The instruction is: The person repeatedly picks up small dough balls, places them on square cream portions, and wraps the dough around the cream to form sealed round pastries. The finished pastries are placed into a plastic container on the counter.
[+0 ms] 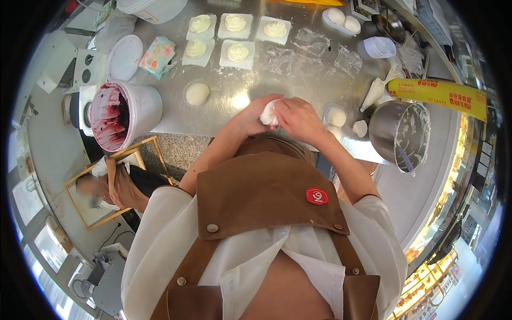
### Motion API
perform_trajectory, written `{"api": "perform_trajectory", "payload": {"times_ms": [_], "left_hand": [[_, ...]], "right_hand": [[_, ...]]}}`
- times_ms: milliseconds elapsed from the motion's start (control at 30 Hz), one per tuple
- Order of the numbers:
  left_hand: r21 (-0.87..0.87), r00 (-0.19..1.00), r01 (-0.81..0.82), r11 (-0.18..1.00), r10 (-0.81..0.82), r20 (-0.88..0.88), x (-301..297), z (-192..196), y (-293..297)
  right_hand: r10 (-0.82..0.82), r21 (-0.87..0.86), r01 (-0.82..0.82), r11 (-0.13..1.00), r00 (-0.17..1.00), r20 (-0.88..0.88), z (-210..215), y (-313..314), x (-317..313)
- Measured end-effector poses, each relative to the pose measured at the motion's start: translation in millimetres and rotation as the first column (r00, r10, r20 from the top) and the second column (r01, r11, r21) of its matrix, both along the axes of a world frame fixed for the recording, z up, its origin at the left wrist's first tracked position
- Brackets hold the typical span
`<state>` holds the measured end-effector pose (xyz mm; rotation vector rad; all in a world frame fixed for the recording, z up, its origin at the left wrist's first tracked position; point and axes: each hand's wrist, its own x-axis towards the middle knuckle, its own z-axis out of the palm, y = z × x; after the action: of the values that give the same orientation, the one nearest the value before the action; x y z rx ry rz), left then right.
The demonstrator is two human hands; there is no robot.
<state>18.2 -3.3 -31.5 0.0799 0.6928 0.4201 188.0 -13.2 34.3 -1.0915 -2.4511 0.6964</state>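
Near the front edge of the steel table, a soft white ball of dough [270,113] is held between both my hands. My left hand [249,116] curls round it from the left, while my right hand [300,119] closes over it from the right, fingertips pressing its upper side. A smooth, round white dough ball [198,94] rests on the steel to the left. Two more pale dough balls sit in a clear plastic tray [336,116] just right of my right hand. Farther back, several white square sheets [235,25] each carry a swirl of pale cream.
At left stands a white bucket [146,109] with dark red residue inside, beside a white lid [125,57] and a packet of wipes [158,56]. On the right are a metal mixing bowl [392,130] with a spatula, a piping bag [376,90] and a yellow wrap box [437,96].
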Motion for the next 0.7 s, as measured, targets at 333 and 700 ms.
{"api": "perform_trajectory", "payload": {"times_ms": [333,700], "left_hand": [[-0.02,0.98,-0.183,0.983,0.181,-0.086,7.0,5.1,2.0],[0.061,0.976,-0.145,0.988,0.153,-0.152,2.6,15.7,3.2]], "right_hand": [[-0.356,-0.101,0.346,0.933,0.928,-0.106,-32.7,-8.4,5.7],[-0.815,-0.784,0.282,0.553,0.38,-0.438,-72.1,-30.0,-23.1]]}}
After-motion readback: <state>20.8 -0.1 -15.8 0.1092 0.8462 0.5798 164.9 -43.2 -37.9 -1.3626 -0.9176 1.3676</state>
